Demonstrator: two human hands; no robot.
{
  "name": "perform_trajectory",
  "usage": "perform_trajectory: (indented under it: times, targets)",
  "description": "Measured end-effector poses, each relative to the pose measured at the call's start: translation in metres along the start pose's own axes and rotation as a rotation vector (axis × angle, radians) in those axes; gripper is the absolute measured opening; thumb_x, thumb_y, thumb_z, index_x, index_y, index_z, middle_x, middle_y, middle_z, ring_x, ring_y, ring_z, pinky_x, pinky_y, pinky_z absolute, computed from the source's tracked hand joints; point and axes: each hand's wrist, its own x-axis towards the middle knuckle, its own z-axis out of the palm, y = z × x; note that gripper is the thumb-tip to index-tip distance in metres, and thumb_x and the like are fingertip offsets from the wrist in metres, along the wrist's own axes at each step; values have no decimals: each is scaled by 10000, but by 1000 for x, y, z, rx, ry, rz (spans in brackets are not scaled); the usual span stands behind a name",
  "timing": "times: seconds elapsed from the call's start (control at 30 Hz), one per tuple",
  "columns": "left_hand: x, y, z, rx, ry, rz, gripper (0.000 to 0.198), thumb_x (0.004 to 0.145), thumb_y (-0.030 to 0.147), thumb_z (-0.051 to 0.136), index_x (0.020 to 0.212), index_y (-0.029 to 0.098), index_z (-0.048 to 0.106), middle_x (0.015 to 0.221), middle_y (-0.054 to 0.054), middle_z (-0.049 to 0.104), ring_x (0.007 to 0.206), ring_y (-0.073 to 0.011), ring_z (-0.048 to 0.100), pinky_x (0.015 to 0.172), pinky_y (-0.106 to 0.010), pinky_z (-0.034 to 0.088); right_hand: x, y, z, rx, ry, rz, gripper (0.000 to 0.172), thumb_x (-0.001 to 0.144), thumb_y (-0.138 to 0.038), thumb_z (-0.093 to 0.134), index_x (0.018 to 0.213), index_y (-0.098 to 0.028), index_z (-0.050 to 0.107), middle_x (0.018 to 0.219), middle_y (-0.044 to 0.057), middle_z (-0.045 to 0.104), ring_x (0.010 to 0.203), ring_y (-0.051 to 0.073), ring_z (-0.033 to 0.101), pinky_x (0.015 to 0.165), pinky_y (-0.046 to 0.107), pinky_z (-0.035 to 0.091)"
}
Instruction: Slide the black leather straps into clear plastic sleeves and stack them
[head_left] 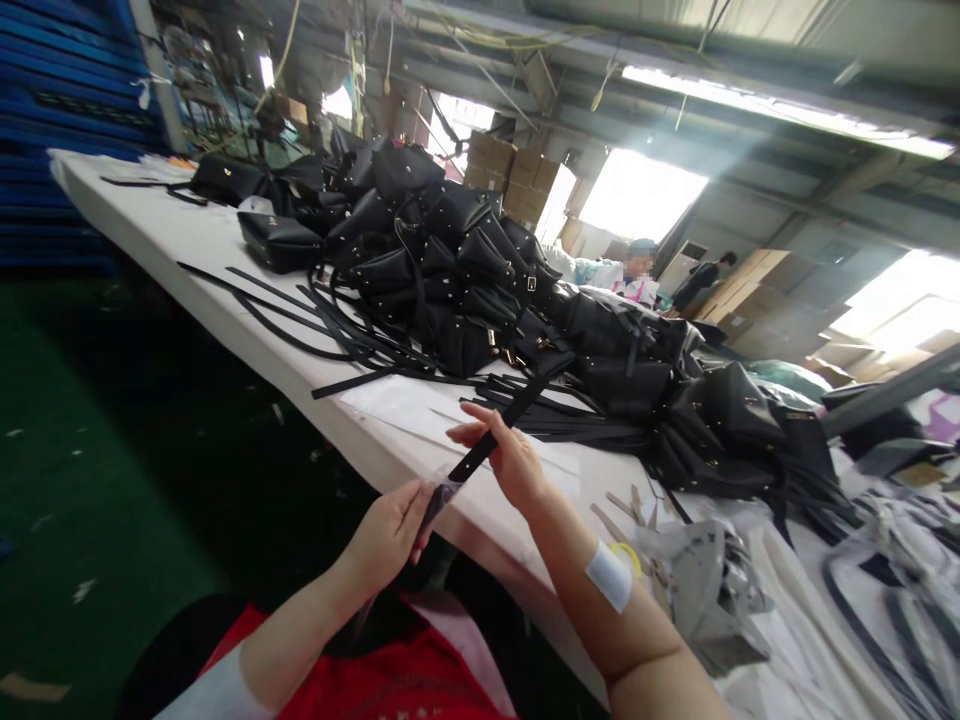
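Observation:
A black bag strap [501, 428] with punched holes runs from the table down to my hands. My left hand [390, 530] pinches its lower end, where a clear plastic sleeve [442, 495] covers the tip. My right hand [501, 452] grips the strap higher up, fingers closed round it, just over the near edge of the white table [187, 250]. A white patch is stuck on my right forearm.
A big heap of black handbags [450, 260] fills the table, with loose black straps [330, 330] beside it. Grey plastic wrapping [705, 590] lies at the right. Cardboard boxes [510, 175] stand behind; a person [637, 275] sits at the far end. The green floor [90, 450] is at the left.

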Motion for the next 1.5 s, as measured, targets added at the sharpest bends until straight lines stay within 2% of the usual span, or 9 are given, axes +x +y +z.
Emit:
perform_trajectory:
  times: [0.17,0.33,0.53,0.7,0.8,0.93,1.1,1.3,1.5]
  targets:
    - [-3,-3,-5,9,-30,21,483,976,565,353,678,212,493,486,57,522,389,-100,507,447,-208,413,8,-20,-18,-104,127,-63,499,930,-590,505,1089,-182,745,894,81,768,817,195,643,749,318,483]
    - [-1,7,-5,-16,-29,28,485,978,565,353,694,207,513,489,49,550,392,-104,524,446,-210,417,-2,-11,-2,-106,1,91,572,907,-643,494,1164,-173,693,899,92,768,426,87,466,418,252,325]
    - [-3,9,-7,-8,-10,40,484,971,588,336,797,200,568,459,61,517,372,-116,513,425,-214,407,-15,-4,15,-16,-103,251,597,812,-607,659,1264,-221,610,924,57,754,469,112,604,436,237,418]
    - [-9,8,-5,-68,-63,13,493,959,608,350,865,182,580,498,47,551,398,-116,526,432,-213,396,-22,-3,19,-66,-59,213,441,703,-550,780,897,-161,706,657,8,675,434,106,562,450,235,426]
    - [-15,5,-4,-128,-212,-1,409,869,575,573,943,173,579,571,46,590,467,-120,558,477,-215,427,-26,-14,11,-92,82,79,397,737,-559,744,813,-173,687,628,9,668,400,96,518,411,219,378]
    - [-29,-11,-16,-31,-336,-86,367,713,444,754,898,169,597,655,49,579,518,-120,543,493,-225,439,-29,-50,-31,-96,343,-132,391,733,-558,747,819,-195,629,631,-4,679,369,77,473,365,190,327]
    - [-31,-18,-55,440,-134,0,240,813,436,622,838,198,643,700,11,649,649,-183,629,598,-262,454,-24,-100,-113,-70,636,-288,333,780,-479,734,825,-201,555,443,-109,491,311,38,349,325,138,262]
    - [7,35,-80,1135,157,211,229,906,298,483,1003,194,662,904,-93,753,829,-284,708,713,-339,470,-8,-113,-184,-52,910,-183,199,904,-325,625,789,-170,574,538,-73,535,344,29,399,342,128,342]
    - [96,94,-64,1439,294,467,251,885,284,519,1028,152,677,850,-126,734,839,-332,693,735,-394,471,-1,-127,-250,-105,1151,-249,176,962,-259,480,817,-203,563,642,-38,551,392,48,451,395,181,412]
